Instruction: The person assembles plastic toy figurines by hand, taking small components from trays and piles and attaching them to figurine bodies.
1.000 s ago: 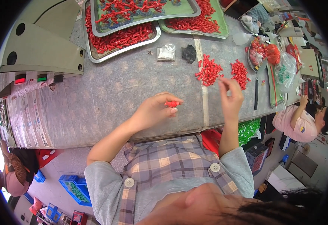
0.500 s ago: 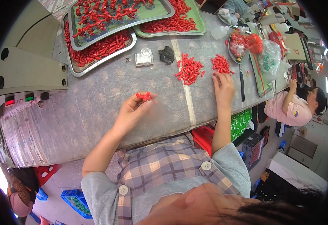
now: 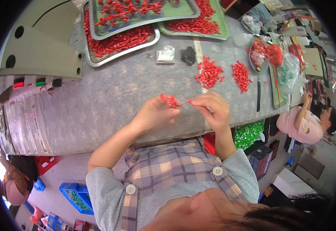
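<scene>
My left hand [image 3: 155, 112] is closed on a small red plastic part [image 3: 168, 100], which sticks up between thumb and fingers; its exact kind is too small to tell. Just to the right, my right hand [image 3: 215, 111] pinches a smaller red piece [image 3: 190, 101] at the fingertips. A short gap separates the two parts above the grey worktop [image 3: 110, 92]. Beyond my hands lie two heaps of red pieces, a wider heap [image 3: 210, 73] and a narrower heap [image 3: 241, 76] to its right.
Stacked metal trays [image 3: 125, 57] of red parts stand at the far left, near a grey machine [image 3: 41, 50] with buttons. A black lump [image 3: 188, 56] and a silvery block [image 3: 165, 55] lie at the back. A dark-handled tool [image 3: 258, 94] is right; another person [image 3: 304, 123] sits beyond.
My right hand has come left from the narrower heap with a small red piece in its fingers. My left hand, still gripping its part, meets it near the middle. The view has shifted slightly.
</scene>
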A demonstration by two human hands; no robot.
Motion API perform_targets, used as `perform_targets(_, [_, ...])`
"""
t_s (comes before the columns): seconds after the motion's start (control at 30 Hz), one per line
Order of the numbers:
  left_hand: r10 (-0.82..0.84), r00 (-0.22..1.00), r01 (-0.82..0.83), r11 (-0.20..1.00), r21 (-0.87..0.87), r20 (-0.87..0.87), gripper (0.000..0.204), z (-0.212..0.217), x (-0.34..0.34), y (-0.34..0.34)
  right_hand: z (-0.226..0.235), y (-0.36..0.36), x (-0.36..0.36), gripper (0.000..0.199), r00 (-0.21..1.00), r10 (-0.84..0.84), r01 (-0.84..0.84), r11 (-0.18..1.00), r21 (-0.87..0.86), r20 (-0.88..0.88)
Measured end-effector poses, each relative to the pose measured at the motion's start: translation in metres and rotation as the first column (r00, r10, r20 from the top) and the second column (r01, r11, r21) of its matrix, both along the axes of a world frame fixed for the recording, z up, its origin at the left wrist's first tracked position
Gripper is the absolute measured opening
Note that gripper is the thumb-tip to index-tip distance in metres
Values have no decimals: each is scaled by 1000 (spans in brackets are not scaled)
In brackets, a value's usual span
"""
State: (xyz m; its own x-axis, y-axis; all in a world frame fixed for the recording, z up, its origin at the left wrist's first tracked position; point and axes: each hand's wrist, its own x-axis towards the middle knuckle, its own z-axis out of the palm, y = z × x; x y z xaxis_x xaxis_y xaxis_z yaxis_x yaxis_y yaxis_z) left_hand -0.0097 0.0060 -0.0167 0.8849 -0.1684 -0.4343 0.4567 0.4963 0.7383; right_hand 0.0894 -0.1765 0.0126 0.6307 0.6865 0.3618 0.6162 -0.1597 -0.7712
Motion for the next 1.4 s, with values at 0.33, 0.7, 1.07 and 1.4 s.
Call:
perform_targets(0.33, [87, 988, -73, 991, -112, 126, 17, -1, -3, 2, 2, 24, -10, 23, 982, 136, -133, 991, -29, 129])
perform_targets(0.7, [212, 977, -211, 971, -111, 1, 16, -2, -1, 1, 1, 39, 5, 20, 978, 93, -79, 993, -83, 185])
perform_targets(1.07, [279, 960, -276, 944, -183, -12, 28, -1, 2, 6, -6, 84, 87, 23, 659, 168, 1, 974, -224, 733])
perform_targets(1.4, [253, 967, -239, 951, -197, 44, 21, -5, 0, 8, 6, 87, 90, 22, 448, 399, -2, 895, -445, 800])
